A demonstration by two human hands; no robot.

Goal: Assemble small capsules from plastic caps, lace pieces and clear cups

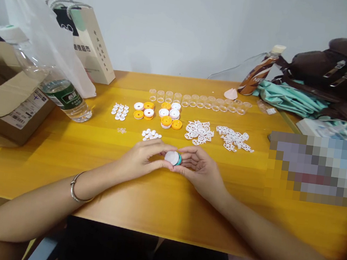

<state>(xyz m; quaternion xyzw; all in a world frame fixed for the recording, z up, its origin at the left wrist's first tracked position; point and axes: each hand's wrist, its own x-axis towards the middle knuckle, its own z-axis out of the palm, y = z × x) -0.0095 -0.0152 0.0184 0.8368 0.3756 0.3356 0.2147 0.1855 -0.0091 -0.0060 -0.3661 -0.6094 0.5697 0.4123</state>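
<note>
Between my two hands, above the near part of the table, is a small round piece with a white face and a teal rim [172, 158]. My left hand [149, 154] pinches its left side between thumb and fingers. From the other side, my right hand [200, 167] grips the teal edge with its thumb and fingertips. Just beyond my left hand lies a pile of small white round parts [151, 134]. Farther off stand orange and white wheel-shaped pieces [166, 122]. White lattice-like parts [199, 132] lie in a heap past my right hand.
A row of clear small cups [202, 102] lines the table's [113, 199] back. Small white pegs [120, 111] and tiny clear rings [121, 130] lie left. A water bottle [69, 97] and cardboard box [7, 104] stand left; a brown drink bottle [257, 75] and backpack [343, 75] are right.
</note>
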